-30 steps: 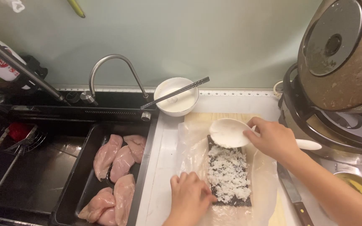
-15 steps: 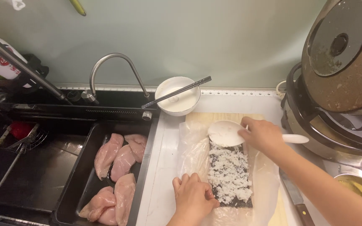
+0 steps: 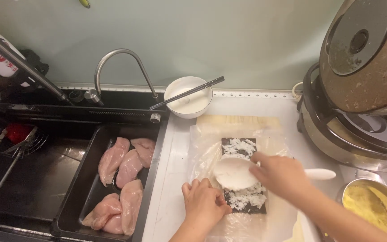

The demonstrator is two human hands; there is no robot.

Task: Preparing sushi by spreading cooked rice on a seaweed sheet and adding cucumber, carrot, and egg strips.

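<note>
A white rice paddle [image 3: 236, 174] is seen over white rice [image 3: 240, 148] spread on a near-black seaweed sheet [image 3: 242, 207], which is backed by clear film [image 3: 202, 152] and a pale straw-coloured mat [image 3: 238, 120]. The surface [image 3: 175, 157] is white. A white bowl [image 3: 189, 96] is crossed by dark grey chopsticks [image 3: 187, 92]. Pale pink raw chicken pieces [image 3: 128, 168] are shown in a black tray [image 3: 83, 179]. The tap [image 3: 122, 56] is silver, the wall [image 3: 202, 36] pale green, and the rice cooker [image 3: 363, 89] mottled brown with a silver lid plate. Yellow food fills a metal bowl [image 3: 372, 210].
</note>
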